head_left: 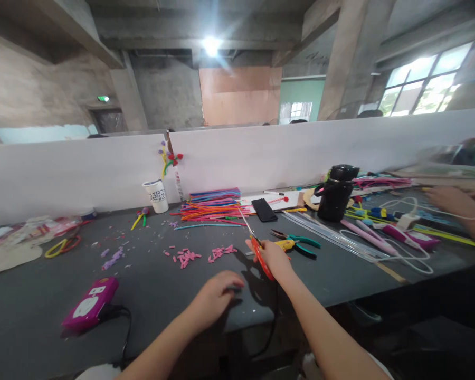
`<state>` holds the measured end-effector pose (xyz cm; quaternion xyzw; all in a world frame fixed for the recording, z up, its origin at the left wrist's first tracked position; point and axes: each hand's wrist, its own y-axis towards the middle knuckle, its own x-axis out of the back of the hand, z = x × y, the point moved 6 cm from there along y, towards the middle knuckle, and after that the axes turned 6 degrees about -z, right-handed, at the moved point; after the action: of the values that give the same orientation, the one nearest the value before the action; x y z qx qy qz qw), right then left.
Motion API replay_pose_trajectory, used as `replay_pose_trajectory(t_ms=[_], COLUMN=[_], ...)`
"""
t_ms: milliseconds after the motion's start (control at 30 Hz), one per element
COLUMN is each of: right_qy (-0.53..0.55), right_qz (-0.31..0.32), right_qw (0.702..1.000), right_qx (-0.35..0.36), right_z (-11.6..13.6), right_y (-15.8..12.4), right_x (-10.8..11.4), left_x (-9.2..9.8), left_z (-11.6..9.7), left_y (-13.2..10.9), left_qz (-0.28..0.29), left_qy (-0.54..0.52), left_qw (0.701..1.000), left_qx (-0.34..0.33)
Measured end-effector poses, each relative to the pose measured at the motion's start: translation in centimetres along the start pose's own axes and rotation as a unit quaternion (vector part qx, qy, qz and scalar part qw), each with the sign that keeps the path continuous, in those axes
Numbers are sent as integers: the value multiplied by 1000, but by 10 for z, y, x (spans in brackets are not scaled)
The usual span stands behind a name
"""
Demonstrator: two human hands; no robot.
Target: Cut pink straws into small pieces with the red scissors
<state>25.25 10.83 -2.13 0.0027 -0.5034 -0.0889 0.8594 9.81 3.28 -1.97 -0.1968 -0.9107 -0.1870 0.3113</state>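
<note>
Scissors with red-orange handles are gripped in my right hand. Their blades point up and away towards a pile of coloured pipe cleaners. My left hand hovers over the near table edge, its fingers curved and a gap between thumb and forefinger; nothing is plainly visible in it. Just beyond it lie two small heaps of short pink pieces, the second heap nearer the scissors. Pliers with teal handles rest right behind my right hand, beside a yellow-handled tool.
A black phone, a white patterned cup and a black flask stand or lie towards the white partition. A magenta box with a cable sits at left. Purple scraps lie nearby. Another person's hand is at far right.
</note>
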Motion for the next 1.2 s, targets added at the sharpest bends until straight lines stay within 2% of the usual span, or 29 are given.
replay_pose_trajectory(t_ms=[67, 100, 200, 267, 367, 567, 700, 800, 933, 1067, 1200], right_qy=[-3, -7, -25, -38, -54, -60, -44, -15, 51, 166, 312], right_qz=[-3, -11, -43, -56, -65, -58, -52, -42, -21, 44, 142], right_qw=[1000, 1000, 998, 996, 994, 993, 993, 993, 993, 983, 938], right_qx=[16, 24, 47, 57, 67, 82, 97, 113, 105, 68, 52], right_z=[4, 7, 16, 22, 30, 43, 50, 56, 56, 51, 57], right_y=[-4, -6, -15, -22, -29, -34, -39, -43, -44, -43, -49], right_x=[3, 5, 10, 11, 12, 4, -3, -6, -10, -21, -38], left_x=[37, 55, 95, 105, 103, 82, 73, 71, 79, 82, 63], left_z=[31, 45, 77, 86, 87, 83, 89, 89, 80, 68, 48], left_y=[5, 5, -2, -6, -3, 21, 26, 25, 24, 17, 2], left_qz=[-99, -130, -173, -174, -176, -177, -185, -196, -235, -267, -240], left_qy=[159, 189, 233, 250, 274, 301, 290, 263, 196, 89, -28], left_qw=[980, 968, 943, 936, 930, 931, 935, 941, 948, 954, 963], left_qx=[66, 100, 164, 178, 170, 106, 90, 86, 86, 106, 120])
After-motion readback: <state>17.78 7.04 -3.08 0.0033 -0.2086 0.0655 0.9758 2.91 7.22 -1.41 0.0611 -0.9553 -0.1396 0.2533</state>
